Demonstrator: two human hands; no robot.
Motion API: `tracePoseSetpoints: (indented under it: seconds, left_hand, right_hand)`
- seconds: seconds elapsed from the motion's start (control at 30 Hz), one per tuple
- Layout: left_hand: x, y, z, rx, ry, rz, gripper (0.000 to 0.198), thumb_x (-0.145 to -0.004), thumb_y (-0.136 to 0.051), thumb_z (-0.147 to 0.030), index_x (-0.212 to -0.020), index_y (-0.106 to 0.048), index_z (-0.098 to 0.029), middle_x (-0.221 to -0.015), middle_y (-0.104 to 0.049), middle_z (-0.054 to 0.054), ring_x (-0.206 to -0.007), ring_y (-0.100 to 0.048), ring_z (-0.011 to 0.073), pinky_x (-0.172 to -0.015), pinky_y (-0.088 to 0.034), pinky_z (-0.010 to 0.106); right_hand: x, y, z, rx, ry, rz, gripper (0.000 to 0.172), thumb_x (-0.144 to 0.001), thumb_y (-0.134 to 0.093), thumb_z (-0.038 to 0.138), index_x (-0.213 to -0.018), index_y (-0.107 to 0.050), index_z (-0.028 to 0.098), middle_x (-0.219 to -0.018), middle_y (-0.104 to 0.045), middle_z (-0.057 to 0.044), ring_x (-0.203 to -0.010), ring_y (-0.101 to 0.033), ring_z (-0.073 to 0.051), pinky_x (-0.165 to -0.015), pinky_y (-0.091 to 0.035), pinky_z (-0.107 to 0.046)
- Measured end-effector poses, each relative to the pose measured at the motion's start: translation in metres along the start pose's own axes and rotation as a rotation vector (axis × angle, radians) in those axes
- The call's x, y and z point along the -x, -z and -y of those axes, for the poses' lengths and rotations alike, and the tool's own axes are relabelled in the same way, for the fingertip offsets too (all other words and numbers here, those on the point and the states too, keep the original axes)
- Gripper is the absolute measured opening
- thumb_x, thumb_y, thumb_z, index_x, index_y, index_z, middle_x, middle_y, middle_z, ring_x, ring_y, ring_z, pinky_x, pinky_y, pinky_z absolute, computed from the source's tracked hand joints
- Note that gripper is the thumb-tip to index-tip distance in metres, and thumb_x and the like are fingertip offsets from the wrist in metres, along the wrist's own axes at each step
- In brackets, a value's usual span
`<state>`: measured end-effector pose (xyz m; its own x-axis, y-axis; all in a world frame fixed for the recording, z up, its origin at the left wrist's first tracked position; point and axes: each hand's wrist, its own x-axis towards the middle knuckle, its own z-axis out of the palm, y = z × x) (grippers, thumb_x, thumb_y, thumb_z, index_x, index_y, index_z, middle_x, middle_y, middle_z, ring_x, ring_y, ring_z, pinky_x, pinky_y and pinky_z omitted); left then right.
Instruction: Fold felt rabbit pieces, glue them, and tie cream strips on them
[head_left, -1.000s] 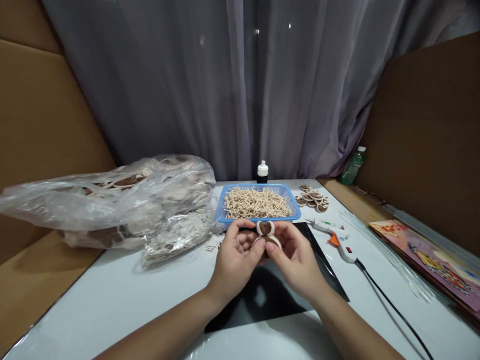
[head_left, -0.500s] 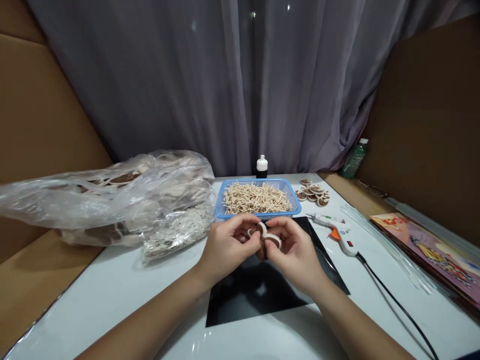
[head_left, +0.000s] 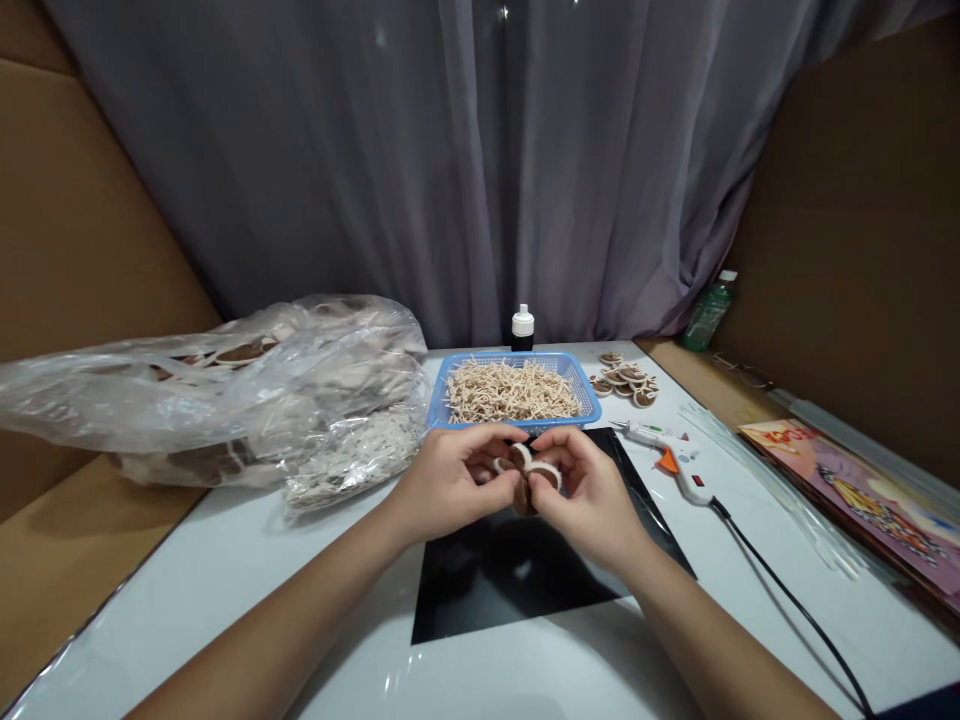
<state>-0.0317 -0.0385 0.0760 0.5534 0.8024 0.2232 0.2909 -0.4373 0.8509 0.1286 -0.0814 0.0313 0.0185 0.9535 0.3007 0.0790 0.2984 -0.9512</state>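
Observation:
Between my two hands is a small brown felt piece with fuzzy white edges and rounded lobes [head_left: 545, 474], held above a black sheet [head_left: 517, 590]. My left hand [head_left: 454, 485] pinches its left side between thumb and fingers. On the opposite side, my right hand [head_left: 589, 495] grips a rounded lobe with thumb and fingertips. Fingers hide part of the piece. Just beyond the hands stands a blue plastic basket [head_left: 589, 405] filled with short cream-coloured twisted strands [head_left: 514, 390].
Clear plastic bags [head_left: 352, 390] of felt pieces lie at left. Similar brown-and-white pieces [head_left: 628, 380] are piled behind a glue gun [head_left: 675, 465] with a black cord. Clear glue sticks [head_left: 787, 500], a colourful book [head_left: 862, 490], a white-capped bottle [head_left: 523, 325] and a green bottle [head_left: 709, 315] are around.
Both hands keep their pinch on the felt piece, with only slight finger movement. The whole view has shifted a little.

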Motion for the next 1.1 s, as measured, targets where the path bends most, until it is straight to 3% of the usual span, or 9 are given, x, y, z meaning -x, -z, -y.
tracePoseSetpoints:
  seconds: [0.1, 0.23, 0.37, 0.5, 0.63, 0.73, 0.83, 0.93, 1.1]
  left_hand:
    - [-0.002, 0.001, 0.002, 0.068, 0.068, -0.015, 0.027, -0.074, -0.059, -0.024, -0.1, -0.061, -0.015, -0.083, -0.07, 0.005, -0.074, -0.067, 0.0172, -0.065, -0.055, 0.026]
    - [-0.002, -0.004, 0.007, 0.028, 0.1, -0.091, 0.025, -0.073, -0.063, -0.03, -0.095, -0.064, -0.017, -0.079, -0.07, 0.003, -0.07, -0.065, 0.0152, -0.064, -0.053, 0.024]
    - [0.0, -0.017, 0.011, 0.126, 0.126, -0.137, 0.03, -0.073, -0.065, -0.034, -0.097, -0.059, -0.017, -0.078, -0.068, 0.002, -0.068, -0.065, 0.0142, -0.062, -0.052, 0.024]
    - [0.001, -0.029, 0.014, 0.14, 0.14, -0.115, 0.021, -0.077, -0.061, -0.037, -0.076, -0.059, -0.016, -0.071, -0.066, 0.002, -0.066, -0.063, 0.0147, -0.062, -0.05, 0.024]
    - [0.003, -0.036, 0.018, 0.14, 0.073, -0.198, 0.02, -0.083, -0.053, -0.036, -0.084, -0.06, -0.018, -0.079, -0.066, 0.002, -0.072, -0.062, 0.016, -0.065, -0.049, 0.026]
    - [0.003, -0.042, 0.023, 0.021, 0.061, -0.262, 0.02, -0.087, -0.044, -0.034, -0.088, -0.056, -0.019, -0.085, -0.064, 0.004, -0.077, -0.061, 0.0179, -0.067, -0.048, 0.029]
    - [0.002, -0.049, 0.03, -0.177, 0.025, -0.343, 0.017, -0.089, -0.037, -0.028, -0.082, -0.05, -0.019, -0.082, -0.06, 0.005, -0.078, -0.057, 0.019, -0.07, -0.046, 0.032]
    - [0.001, -0.053, 0.036, -0.262, 0.017, -0.358, 0.016, -0.089, -0.034, -0.024, -0.077, -0.044, -0.02, -0.076, -0.055, 0.004, -0.074, -0.054, 0.0191, -0.068, -0.044, 0.033]
    - [0.0, -0.05, 0.042, -0.231, 0.034, -0.311, 0.019, -0.088, -0.034, -0.024, -0.071, -0.042, -0.021, -0.07, -0.051, 0.001, -0.068, -0.05, 0.0179, -0.064, -0.041, 0.031]
  right_hand:
    - [-0.003, 0.0, -0.002, -0.102, -0.026, -0.001, 0.019, -0.074, -0.056, 0.018, -0.093, -0.052, 0.02, -0.068, -0.06, 0.002, -0.06, -0.057, -0.013, -0.058, -0.046, -0.025]
    - [-0.006, -0.001, -0.002, -0.207, -0.086, 0.029, 0.014, -0.08, -0.055, 0.03, -0.087, -0.056, 0.017, -0.067, -0.06, 0.0, -0.059, -0.057, -0.014, -0.057, -0.047, -0.026]
    - [-0.005, -0.003, -0.006, -0.008, -0.01, -0.05, 0.021, -0.087, -0.048, 0.036, -0.076, -0.052, 0.019, -0.057, -0.055, 0.002, -0.053, -0.051, -0.011, -0.052, -0.041, -0.023]
    - [-0.002, -0.005, -0.012, 0.157, 0.05, -0.171, 0.016, -0.088, -0.047, 0.035, -0.081, -0.05, 0.02, -0.068, -0.056, 0.001, -0.059, -0.053, -0.012, -0.056, -0.041, -0.023]
    - [-0.001, -0.009, -0.014, 0.147, 0.082, -0.163, 0.014, -0.089, -0.045, 0.033, -0.091, -0.052, 0.02, -0.081, -0.061, -0.003, -0.068, -0.058, -0.015, -0.063, -0.044, -0.026]
    - [-0.002, -0.013, -0.013, 0.256, 0.121, -0.156, 0.015, -0.088, -0.045, 0.029, -0.089, -0.055, 0.019, -0.085, -0.062, -0.005, -0.076, -0.058, -0.017, -0.068, -0.044, -0.027]
    - [-0.005, -0.017, -0.014, 0.349, 0.137, -0.19, 0.015, -0.086, -0.044, 0.027, -0.08, -0.054, 0.018, -0.078, -0.06, -0.004, -0.071, -0.055, -0.017, -0.066, -0.041, -0.028]
    - [-0.009, -0.02, -0.022, 0.286, 0.05, -0.174, 0.017, -0.086, -0.043, 0.029, -0.075, -0.052, 0.019, -0.07, -0.058, -0.002, -0.063, -0.051, -0.016, -0.061, -0.04, -0.027]
    - [-0.017, -0.021, -0.039, -0.006, -0.107, -0.068, 0.022, -0.083, -0.047, 0.037, -0.071, -0.05, 0.019, -0.064, -0.052, 0.001, -0.057, -0.047, -0.013, -0.055, -0.038, -0.023]
